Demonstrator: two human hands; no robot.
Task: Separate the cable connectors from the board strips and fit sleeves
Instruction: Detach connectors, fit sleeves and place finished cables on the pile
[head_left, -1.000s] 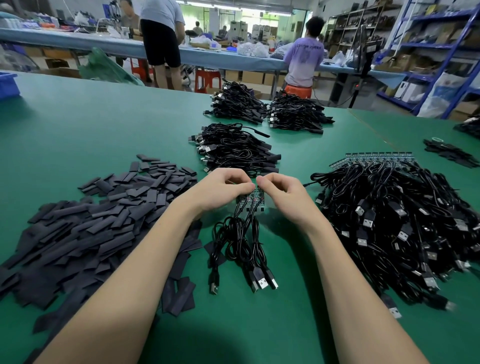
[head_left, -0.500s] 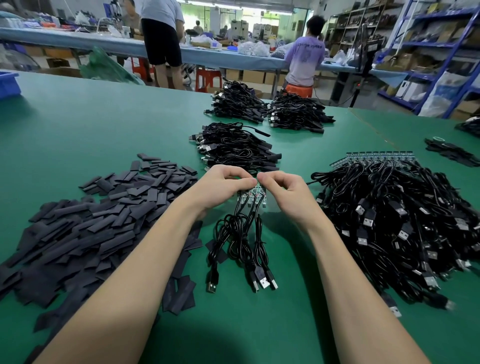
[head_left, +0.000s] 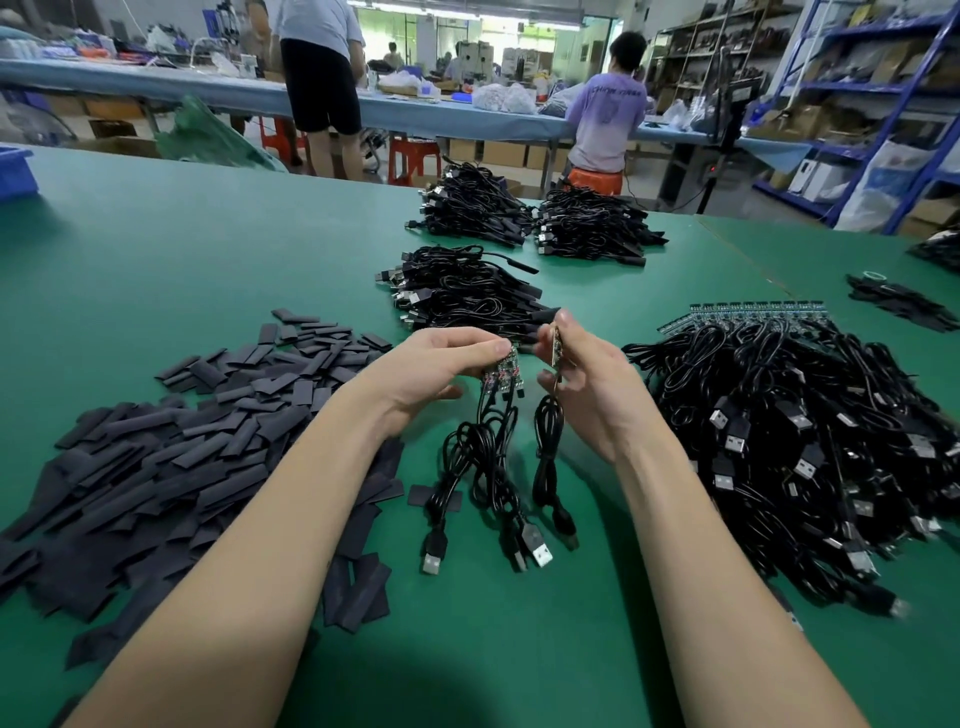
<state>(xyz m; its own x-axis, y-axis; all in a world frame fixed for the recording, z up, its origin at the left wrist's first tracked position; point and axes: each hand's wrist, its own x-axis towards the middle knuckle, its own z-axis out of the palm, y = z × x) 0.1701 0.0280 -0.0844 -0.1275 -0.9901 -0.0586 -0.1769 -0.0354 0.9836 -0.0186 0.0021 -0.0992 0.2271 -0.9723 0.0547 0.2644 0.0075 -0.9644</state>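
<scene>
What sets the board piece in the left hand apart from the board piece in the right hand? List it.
1. The green board strip in the left hand carries several black cables hanging down; the single snapped-off board piece in the right hand carries one.
2. The left hand's strip is wider; the right hand's piece is narrow and seen nearly edge-on.
Shared: each is pinched at fingertips above the green table, with its cable ending in a USB plug.

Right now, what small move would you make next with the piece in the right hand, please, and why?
Probably reach for a sleeve: the right hand pinches one separated board, its cable hanging free, while the left hand holds the remaining strip.
</scene>
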